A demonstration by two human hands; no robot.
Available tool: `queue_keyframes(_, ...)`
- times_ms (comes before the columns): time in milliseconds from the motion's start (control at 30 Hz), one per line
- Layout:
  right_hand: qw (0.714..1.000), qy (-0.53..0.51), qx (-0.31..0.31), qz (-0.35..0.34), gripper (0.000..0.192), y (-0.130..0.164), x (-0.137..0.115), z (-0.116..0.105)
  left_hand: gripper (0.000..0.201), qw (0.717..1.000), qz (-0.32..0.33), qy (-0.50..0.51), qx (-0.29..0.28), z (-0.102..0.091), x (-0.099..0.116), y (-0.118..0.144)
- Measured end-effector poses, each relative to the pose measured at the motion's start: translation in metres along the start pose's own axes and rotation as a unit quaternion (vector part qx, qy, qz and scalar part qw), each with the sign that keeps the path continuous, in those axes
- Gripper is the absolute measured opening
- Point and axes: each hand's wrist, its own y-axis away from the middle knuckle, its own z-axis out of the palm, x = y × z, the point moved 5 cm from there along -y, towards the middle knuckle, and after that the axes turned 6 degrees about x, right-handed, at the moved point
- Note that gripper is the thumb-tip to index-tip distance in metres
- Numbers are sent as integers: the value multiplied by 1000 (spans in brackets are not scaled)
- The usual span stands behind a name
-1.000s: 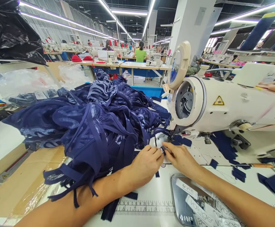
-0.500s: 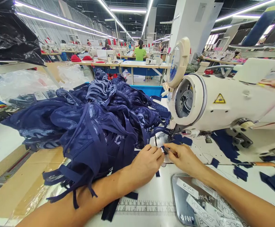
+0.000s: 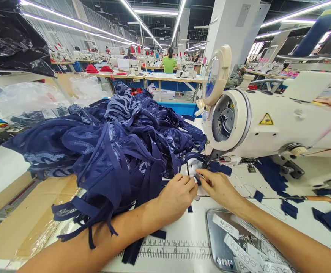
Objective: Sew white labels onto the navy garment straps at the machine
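One navy heap (image 3: 120, 148): spreads left of the sewing machine (image 3: 282, 121).
Left hand (image 3: 178, 194): fingers curled almost closed, seemingly pinching a small navy piece (image 3: 197, 180).
Right hand (image 3: 221, 190): closed on a slim metal tool (image 3: 204, 178) that slants down-right toward its palm.
Navy piece: between the fingertips, mostly hidden, axis unclear, neither hand plainly nearer; the tool's metal looks broader than half a second ago.

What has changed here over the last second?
Almost nothing: the slim metal tool in the right hand may have turned slightly, though it is too small to be sure. Nothing was taken hold of or let go. The left hand still pinches a small dark piece; the garment pile and sewing machine stayed put.
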Motion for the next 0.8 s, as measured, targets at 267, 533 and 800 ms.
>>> queue_keyframes(267, 998, 41, 18, -44, 38, 12, -6, 1, 18, 1000, 0, -2, 3, -1, -1, -1)
queue_keyframes(533, 999, 3, 26, -22, 37, 10, 0, -2, 22, 1000, 3, -2, 4, -6, 0, -2)
queue_keyframes(800, 999, 29, 12, -35, 36, 10, -2, 1, 19, 1000, 1, -6, 8, -4, 0, -2)
